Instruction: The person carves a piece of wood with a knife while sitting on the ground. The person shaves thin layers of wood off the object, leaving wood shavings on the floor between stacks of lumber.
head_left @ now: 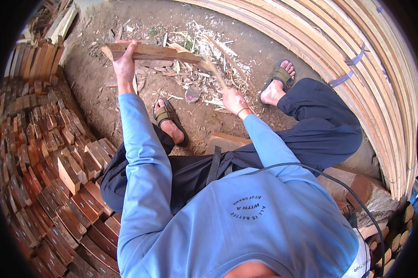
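Note:
My left hand (124, 65) is wrapped round the left end of a rough piece of wood (159, 53), held roughly level above the dirt floor. A pale, splintered patch shows on the wood's upper edge toward its right end. Lower and to the right, my right hand (235, 101) is closed on the light wooden handle (214, 72) of a tool, smeared by motion. This handle slants up and left toward the wood's right end. I cannot make out the tool's head, nor whether it touches the wood.
Wood chips and shavings (227, 51) litter the dirt between my sandalled feet. Stacked brown wood blocks (51, 180) crowd the left side. Long pale boards (357, 55), tied with strips, curve along the right. A black cable (329, 176) crosses my shirt.

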`<state>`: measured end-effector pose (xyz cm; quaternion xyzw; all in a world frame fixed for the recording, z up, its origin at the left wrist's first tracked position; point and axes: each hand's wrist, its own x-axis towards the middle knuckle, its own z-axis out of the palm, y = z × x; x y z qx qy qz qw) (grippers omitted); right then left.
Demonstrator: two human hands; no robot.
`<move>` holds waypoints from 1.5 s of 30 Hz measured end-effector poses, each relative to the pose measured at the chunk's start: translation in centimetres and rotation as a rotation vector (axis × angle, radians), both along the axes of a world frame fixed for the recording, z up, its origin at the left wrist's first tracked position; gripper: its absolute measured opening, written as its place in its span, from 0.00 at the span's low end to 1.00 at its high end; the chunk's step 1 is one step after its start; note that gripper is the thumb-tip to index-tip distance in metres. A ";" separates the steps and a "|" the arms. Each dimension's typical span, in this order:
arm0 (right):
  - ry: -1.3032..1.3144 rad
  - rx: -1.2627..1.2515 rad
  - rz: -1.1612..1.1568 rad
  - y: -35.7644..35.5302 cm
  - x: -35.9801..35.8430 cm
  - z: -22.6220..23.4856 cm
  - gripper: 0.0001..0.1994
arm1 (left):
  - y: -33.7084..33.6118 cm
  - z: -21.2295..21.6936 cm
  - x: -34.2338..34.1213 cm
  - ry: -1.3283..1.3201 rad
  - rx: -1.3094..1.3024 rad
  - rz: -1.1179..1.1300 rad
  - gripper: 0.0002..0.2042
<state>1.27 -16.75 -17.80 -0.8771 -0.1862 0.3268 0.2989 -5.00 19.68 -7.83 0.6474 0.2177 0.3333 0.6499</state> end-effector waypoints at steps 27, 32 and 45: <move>-0.105 0.181 -0.087 1.3 0.4 2.0 0.18 | 0.6 -0.5 -0.3 0.036 0.015 0.013 0.08; -0.014 -0.028 0.092 -0.2 0.8 -4.5 0.19 | 0.5 0.5 0.9 -0.007 0.000 -0.011 0.08; -0.097 0.118 -0.050 1.0 0.4 2.3 0.19 | 0.2 -0.4 -0.3 0.051 0.017 0.021 0.07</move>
